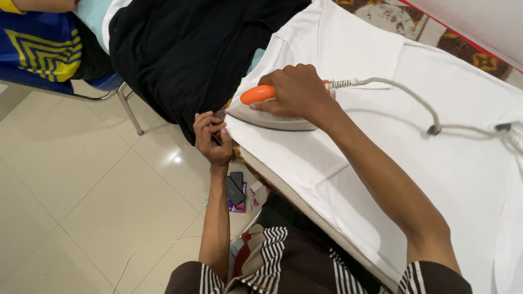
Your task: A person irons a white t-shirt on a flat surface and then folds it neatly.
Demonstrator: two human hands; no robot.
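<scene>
I am looking down through the head camera, and my right hand (297, 92) is wrapping its fingers tightly around the orange handle of the iron (272, 111). The iron is sitting flat on the white shirt (381, 152), close to the shirt's left edge, its pointed end aiming left. Its grey cord (419, 100) is running off the back of the handle, arching over the shirt toward the right edge of the view, where it is meeting a small dark clip or knot.

My left hand (211, 136) is curling at the shirt's corner, just beside the iron's tip, its fingers pinching the edge where the white cloth is meeting the black garment (185, 49). I cannot tell exactly which layer it is gripping, though the fingers are closed on fabric there.

The white shirt is lying spread over the ironing board (283, 188), whose patterned edge is showing beneath the cloth. The black garment is draping over the board's far left end. Below the board, on the tiled floor (71, 185), a dark phone (235, 188) is lying on a small purple packet. A blue and yellow cloth (43, 46) is resting at the upper left on a chair with metal legs.
</scene>
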